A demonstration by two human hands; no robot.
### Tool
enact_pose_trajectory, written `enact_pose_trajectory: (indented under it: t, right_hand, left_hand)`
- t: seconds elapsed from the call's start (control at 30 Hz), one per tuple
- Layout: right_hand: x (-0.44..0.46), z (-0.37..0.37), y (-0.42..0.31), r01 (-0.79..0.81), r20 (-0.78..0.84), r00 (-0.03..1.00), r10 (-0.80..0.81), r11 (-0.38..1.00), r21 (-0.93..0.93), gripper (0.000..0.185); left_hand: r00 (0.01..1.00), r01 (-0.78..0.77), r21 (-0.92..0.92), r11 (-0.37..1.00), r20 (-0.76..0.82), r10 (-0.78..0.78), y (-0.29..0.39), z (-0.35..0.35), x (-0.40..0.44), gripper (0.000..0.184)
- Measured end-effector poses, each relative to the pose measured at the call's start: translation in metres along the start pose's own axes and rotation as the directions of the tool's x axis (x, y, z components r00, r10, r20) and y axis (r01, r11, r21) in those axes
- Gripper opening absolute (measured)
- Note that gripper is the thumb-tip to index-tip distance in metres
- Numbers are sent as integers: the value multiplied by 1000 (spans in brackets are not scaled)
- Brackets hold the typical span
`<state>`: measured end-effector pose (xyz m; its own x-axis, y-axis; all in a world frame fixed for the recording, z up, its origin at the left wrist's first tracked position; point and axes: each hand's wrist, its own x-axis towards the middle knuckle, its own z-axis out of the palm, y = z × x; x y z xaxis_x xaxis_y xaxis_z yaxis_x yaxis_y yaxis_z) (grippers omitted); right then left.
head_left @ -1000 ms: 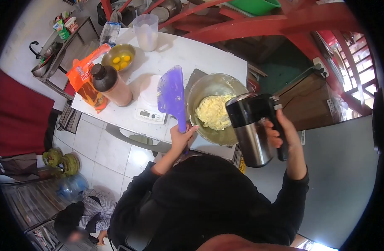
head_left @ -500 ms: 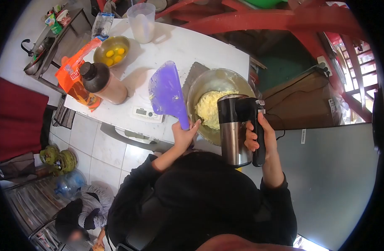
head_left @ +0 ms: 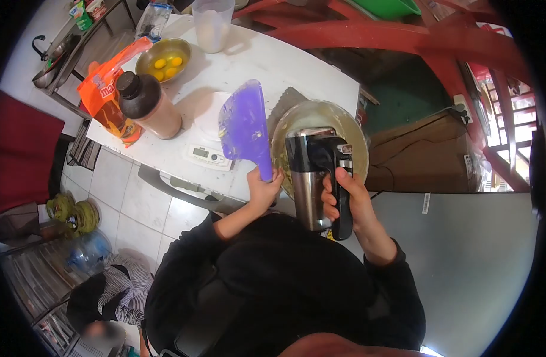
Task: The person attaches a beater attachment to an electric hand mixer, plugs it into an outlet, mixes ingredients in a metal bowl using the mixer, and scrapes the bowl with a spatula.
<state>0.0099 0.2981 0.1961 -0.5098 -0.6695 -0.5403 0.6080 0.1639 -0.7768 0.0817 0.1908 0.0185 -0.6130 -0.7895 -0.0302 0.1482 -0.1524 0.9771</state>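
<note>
My left hand (head_left: 263,193) grips the handle of a purple spatula (head_left: 247,128), its wide blade raised and smeared with pale batter. In my right hand (head_left: 355,199) is a hand mixer (head_left: 310,199) with a steel and black body, held by its black handle over a metal mixing bowl (head_left: 357,134). The mixer hides most of the bowl's inside; only a little of the pale yellow mixture shows at its left side. Beaters cannot be seen. Left of the spatula sits a white kitchen scale (head_left: 210,156).
Farther left stand a dark-capped bottle (head_left: 160,116), an orange bag (head_left: 106,98) and a metal bowl of egg yolks (head_left: 185,52). A clear plastic jug (head_left: 213,27) is at the table's back. Another person (head_left: 121,291) is at lower left.
The mixer has shifted left and now covers the yellow mixture that showed before. The view has turned slightly; my left hand keeps its hold on the spatula.
</note>
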Motion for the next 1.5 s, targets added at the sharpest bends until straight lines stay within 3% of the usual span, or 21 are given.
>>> enact_pose_trajectory:
  t: [0.1,0.23,0.33,0.43,0.7,0.8,0.87,0.97,1.07,1.33,1.4,1.5]
  right_hand:
    - [22,0,-10,-17,-24,1000,17,1000,7,37]
    - [45,-39,-30,-43,38,999,37,987,155,35]
    - [24,-64,-40,-66,7,998,66,988,141,36]
    - [-2,-89,-35,-101,26,995,98,962,254,35]
    - [-30,-71,-12,-32,-26,999,41,959,281,36]
    - [-28,-69,-8,-38,4,999,39,928,372,37]
    - [-28,-68,2,-42,12,999,40,928,371,39]
    - [-16,-47,16,81,23,996,-87,979,186,37]
    - [14,-32,-1,91,28,995,-96,985,146,36]
    - [10,-100,-44,84,-92,994,-64,970,230,35]
    - [-6,-116,-34,49,-1,999,-50,965,259,37]
    - [-23,-112,-19,21,-2,1000,-21,931,364,38]
  left_hand:
    - [997,-72,14,997,-12,72,-2,0,1,22]
    - [991,-99,65,993,-87,104,-6,4,4,15]
    - [985,-123,119,985,-103,135,-10,6,6,15]
    - [987,-122,113,986,-89,133,-16,6,6,17]
    - [980,-181,160,970,-53,192,-8,5,3,15]
    - [985,-153,155,976,-53,163,-5,6,2,15]
    - [986,-149,152,977,-51,158,-5,5,1,15]
    - [982,-163,125,979,-76,173,-7,6,0,14]
    - [984,-157,115,981,-69,166,-7,4,-1,14]
    - [985,-147,200,969,-56,161,-9,-1,9,15]
    - [982,-167,149,975,-63,178,-14,0,9,15]
    - [977,-188,166,968,-64,201,-12,1,9,14]
